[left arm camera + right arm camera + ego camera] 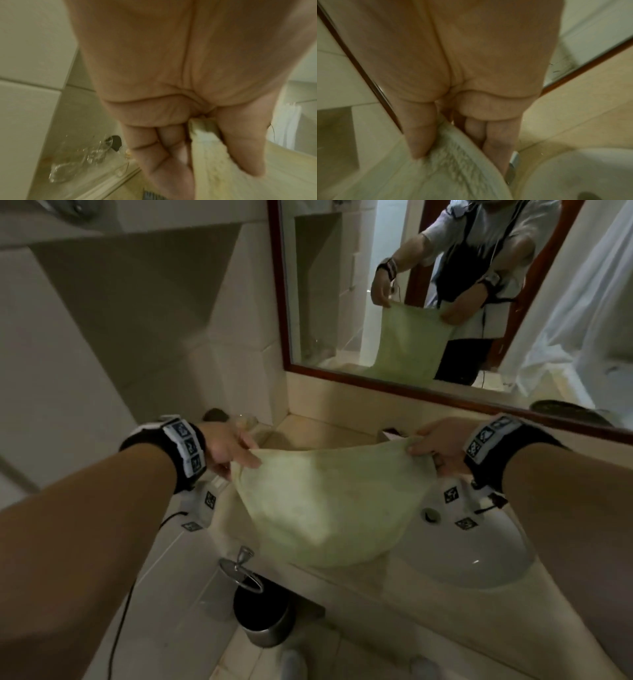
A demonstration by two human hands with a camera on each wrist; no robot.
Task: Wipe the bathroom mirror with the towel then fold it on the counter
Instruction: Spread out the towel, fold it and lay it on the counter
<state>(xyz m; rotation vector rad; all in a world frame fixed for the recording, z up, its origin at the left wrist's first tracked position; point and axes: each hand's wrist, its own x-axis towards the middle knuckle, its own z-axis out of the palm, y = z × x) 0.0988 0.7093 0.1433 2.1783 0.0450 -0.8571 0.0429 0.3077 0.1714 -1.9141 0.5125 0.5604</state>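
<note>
A pale green towel (329, 505) hangs spread between my two hands above the beige counter (359, 580), sagging in the middle. My left hand (236, 453) pinches its left top corner, thumb over the cloth. My right hand (428, 446) pinches the right top corner. In the left wrist view the towel (223, 169) runs between the thumb and curled fingers of my left hand (197, 135). The right wrist view shows the towel (453, 169) pinched the same way by my right hand (450, 132). The wood-framed mirror (376, 285) stands behind, reflecting the towel and me.
A white sink basin (472, 556) is set in the counter at right, under my right wrist. Clear glass items (77, 159) and a dark object (215, 415) sit in the counter's back left corner. A black bin (263, 611) with a chrome ring stands on the floor below.
</note>
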